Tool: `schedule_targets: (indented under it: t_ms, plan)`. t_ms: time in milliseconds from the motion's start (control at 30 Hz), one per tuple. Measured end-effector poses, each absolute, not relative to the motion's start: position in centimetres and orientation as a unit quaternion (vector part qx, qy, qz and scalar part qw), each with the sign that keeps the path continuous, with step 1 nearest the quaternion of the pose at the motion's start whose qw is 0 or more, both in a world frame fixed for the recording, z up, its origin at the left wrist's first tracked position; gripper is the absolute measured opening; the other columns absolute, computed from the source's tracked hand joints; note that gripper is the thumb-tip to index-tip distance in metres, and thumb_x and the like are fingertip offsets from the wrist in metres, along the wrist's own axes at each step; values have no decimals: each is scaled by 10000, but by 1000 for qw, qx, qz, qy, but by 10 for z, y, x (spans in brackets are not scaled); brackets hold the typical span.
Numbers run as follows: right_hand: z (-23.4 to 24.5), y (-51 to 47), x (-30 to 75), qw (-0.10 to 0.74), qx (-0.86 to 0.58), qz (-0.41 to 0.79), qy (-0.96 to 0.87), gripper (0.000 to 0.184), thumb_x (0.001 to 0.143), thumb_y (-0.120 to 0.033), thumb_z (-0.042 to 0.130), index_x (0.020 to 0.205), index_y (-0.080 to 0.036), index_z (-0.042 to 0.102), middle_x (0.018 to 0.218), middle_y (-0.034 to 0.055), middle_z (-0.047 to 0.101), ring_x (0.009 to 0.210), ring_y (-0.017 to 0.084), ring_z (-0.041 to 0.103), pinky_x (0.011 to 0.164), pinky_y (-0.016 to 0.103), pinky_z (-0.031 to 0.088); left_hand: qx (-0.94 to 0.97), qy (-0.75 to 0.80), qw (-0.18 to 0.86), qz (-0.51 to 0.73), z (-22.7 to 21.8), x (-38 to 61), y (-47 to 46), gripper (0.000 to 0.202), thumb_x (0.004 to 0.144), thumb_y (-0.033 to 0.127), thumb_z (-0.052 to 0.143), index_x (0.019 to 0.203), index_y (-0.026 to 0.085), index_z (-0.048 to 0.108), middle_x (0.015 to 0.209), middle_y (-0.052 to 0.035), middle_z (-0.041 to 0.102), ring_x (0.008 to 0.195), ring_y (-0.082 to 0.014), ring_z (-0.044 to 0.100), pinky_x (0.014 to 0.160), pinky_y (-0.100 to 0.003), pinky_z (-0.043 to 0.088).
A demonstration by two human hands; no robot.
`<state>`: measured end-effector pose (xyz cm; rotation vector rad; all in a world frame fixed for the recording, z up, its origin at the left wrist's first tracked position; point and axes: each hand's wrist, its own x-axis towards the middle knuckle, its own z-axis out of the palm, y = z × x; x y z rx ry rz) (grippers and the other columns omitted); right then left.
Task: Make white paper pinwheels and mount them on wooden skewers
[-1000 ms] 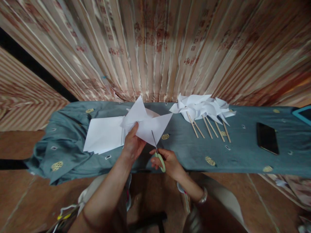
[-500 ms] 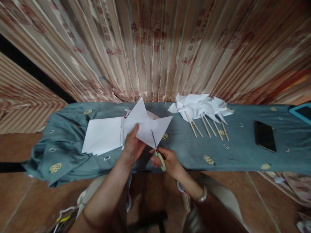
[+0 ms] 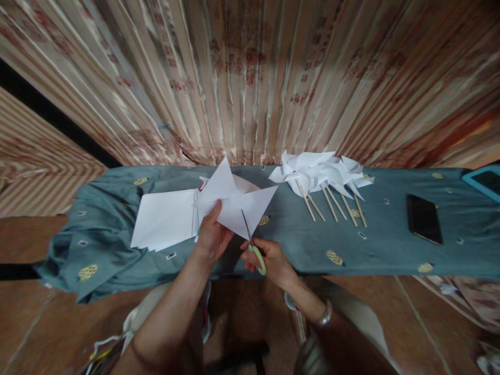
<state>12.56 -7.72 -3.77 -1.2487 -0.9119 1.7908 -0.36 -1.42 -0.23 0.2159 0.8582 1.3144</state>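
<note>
My left hand (image 3: 213, 235) pinches a white folded paper sheet (image 3: 238, 200) and holds it up above the table's near edge. My right hand (image 3: 269, 260) grips green-handled scissors (image 3: 252, 245); their blades reach up into the paper's lower corner. Just left of the held sheet a stack of white paper (image 3: 164, 219) lies flat on the blue-grey cloth (image 3: 297, 239).
Several finished white paper pinwheels on wooden sticks (image 3: 324, 179) lie at the back right of the middle. A black phone (image 3: 424, 219) rests farther right, and a teal-edged tablet (image 3: 484, 182) sits at the right edge. A striped curtain hangs behind the table.
The scissors' blades have crept slightly further into the paper. Both hands stay in nearly the same place; the view has shifted a little.
</note>
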Motion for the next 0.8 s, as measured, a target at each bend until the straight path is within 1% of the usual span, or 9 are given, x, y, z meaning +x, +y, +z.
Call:
schedule_targets:
  t_ms: [167,367,533,667,800]
  plan:
    - [-39,-77,127,378,-486,696,-369,428,550,-481,840,781,-176,649,503,-63,622,406,63,499,418,189,364,111,382,718,571,-3,-5,-16,207,909,263,590,1051,130,658,856,-44,760,730,-158,706,749,-255,571]
    - [-37,-76,129,387,-488,687,-374,441,559,-498,829,797,-166,666,505,-55,625,416,70,501,424,195,370,97,401,729,547,3,-2,-21,239,968,262,468,969,130,666,815,-41,749,700,-153,688,664,-239,558]
    - [-35,-75,128,387,-492,689,-366,411,545,-469,844,760,-169,664,489,-57,623,413,70,502,428,196,377,98,403,727,547,5,-2,-21,226,956,249,485,973,119,669,829,-50,747,711,-158,684,672,-248,555]
    - [-36,-76,128,385,-490,692,-365,396,551,-466,840,746,-174,658,485,-58,613,403,70,494,421,197,378,108,399,726,549,1,-3,-20,193,914,266,564,999,127,668,847,-46,749,739,-165,689,708,-260,558]
    - [-36,-76,128,389,-486,693,-364,415,550,-486,835,756,-172,660,498,-50,627,411,71,505,423,192,382,108,398,729,546,-3,-4,-20,182,915,266,561,978,133,667,819,-38,748,701,-160,688,653,-249,554]
